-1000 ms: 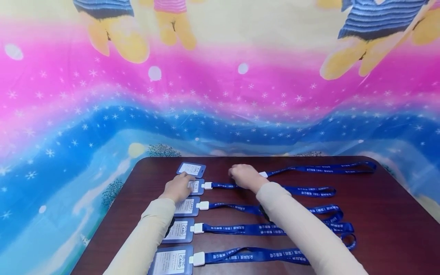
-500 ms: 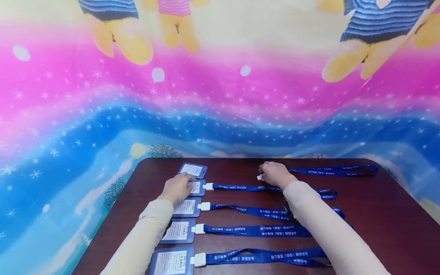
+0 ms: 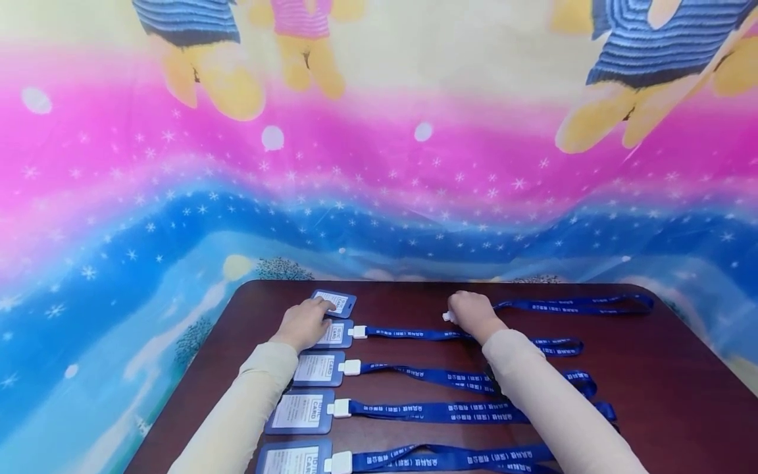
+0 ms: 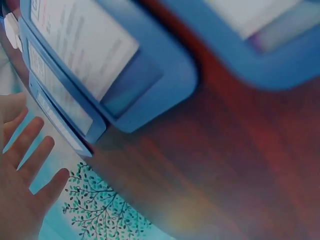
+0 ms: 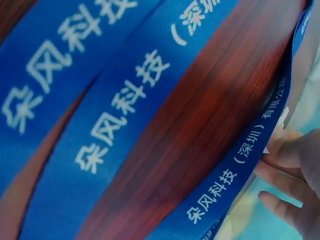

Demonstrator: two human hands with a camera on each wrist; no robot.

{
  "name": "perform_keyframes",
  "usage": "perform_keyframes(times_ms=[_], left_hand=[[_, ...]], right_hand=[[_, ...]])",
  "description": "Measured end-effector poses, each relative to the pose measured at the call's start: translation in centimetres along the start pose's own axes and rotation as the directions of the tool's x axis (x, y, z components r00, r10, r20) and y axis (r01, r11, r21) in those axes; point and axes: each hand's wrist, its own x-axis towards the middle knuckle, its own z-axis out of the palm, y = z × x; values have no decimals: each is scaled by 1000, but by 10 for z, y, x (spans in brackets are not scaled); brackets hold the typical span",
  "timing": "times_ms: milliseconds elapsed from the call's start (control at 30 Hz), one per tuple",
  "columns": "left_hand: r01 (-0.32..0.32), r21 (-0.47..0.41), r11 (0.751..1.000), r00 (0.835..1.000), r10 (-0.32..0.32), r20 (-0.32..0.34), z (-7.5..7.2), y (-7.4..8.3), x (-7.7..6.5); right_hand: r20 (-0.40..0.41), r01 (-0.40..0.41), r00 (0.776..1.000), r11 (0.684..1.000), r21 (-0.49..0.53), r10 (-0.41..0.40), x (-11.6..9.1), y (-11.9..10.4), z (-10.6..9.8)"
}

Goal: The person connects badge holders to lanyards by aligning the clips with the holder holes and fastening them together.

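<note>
My left hand (image 3: 303, 324) reaches over the left column of badge holders, its fingertips over the farthest badge holder (image 3: 340, 303), which lies slightly turned with no strap attached. Whether they touch it is unclear. In the left wrist view this hand (image 4: 30, 185) has its fingers spread. Across the gap, my right hand (image 3: 474, 313) pinches the farthest blue lanyard near its white clip (image 3: 448, 316), and the clip pokes out left of the fingers. The lanyard's strap (image 3: 586, 305) trails off to the right. In the right wrist view, thumb and fingers of this hand (image 5: 295, 180) partly hide the clip.
Several badge holders, such as the one nearest the front (image 3: 290, 459), lie in a column, each joined by a white clip (image 3: 341, 408) to a blue lanyard (image 3: 432, 411) stretched rightward. The brown table (image 3: 663, 388) ends at a printed cloth backdrop (image 3: 379, 197).
My right hand has shifted right to the far lanyard's clip and now pinches there. The fingers of my left hand have edged forward over the farthest badge holder.
</note>
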Motion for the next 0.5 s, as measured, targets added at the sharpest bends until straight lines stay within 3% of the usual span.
perform_keyframes(times_ms=[133,233,400,500], left_hand=[[3,34,999,1000,-3,10,2,-3,10],[47,30,998,998,-48,29,5,-6,17],[131,-30,991,989,-128,67,11,-7,27],[138,-64,988,986,-131,106,16,-6,35]], right_hand=[[-18,18,1000,998,-63,-19,1,-5,3],[-20,4,1000,997,-73,-5,2,-8,3],[-11,-21,1000,997,-69,20,3,-10,3],[-5,-19,1000,996,-90,19,5,-8,3]])
